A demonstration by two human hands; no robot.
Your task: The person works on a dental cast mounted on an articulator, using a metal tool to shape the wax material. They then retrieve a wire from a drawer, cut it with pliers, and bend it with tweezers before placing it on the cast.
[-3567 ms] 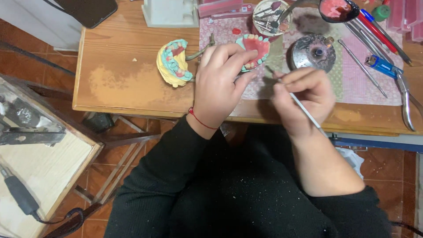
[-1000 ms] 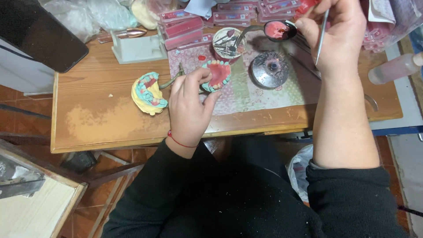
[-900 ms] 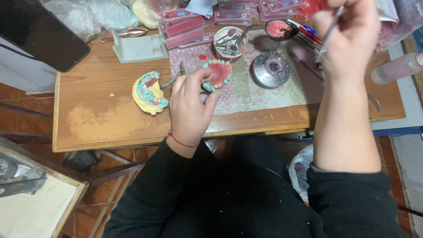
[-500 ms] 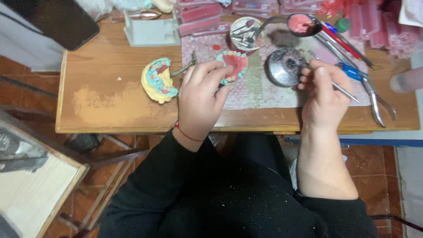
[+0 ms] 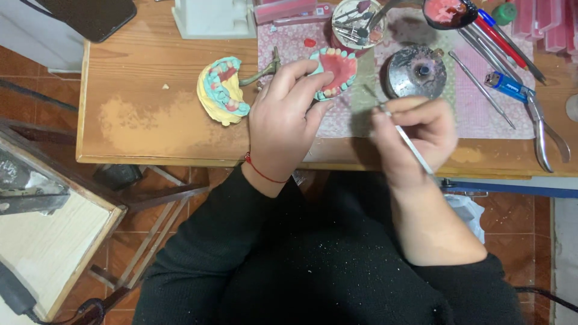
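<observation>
My left hand [image 5: 288, 114] grips a denture model [image 5: 335, 72] with pink wax gums and pale teeth, held open side up over the patterned mat [image 5: 481, 114]. My right hand [image 5: 415, 135] holds a thin metal wax tool [image 5: 404, 133] like a pen, its tip pointing up-left toward the model but apart from it. A second model [image 5: 220, 90], yellow plaster with teal and pink, lies on the wooden desk [image 5: 138, 120] left of my left hand, joined to a metal hinge arm [image 5: 263, 71].
A round metal burner [image 5: 416, 71] stands behind my right hand. A dish of pink wax [image 5: 444, 12], a round tin of small tools [image 5: 355, 21], a blue lighter [image 5: 507, 87], pliers [image 5: 542, 129], long instruments [image 5: 481, 90], and a white box [image 5: 214, 18] line the back.
My right hand reached to the pink wax dish at the back, then came down with the tool to just right of the denture model. My left hand kept holding the model.
</observation>
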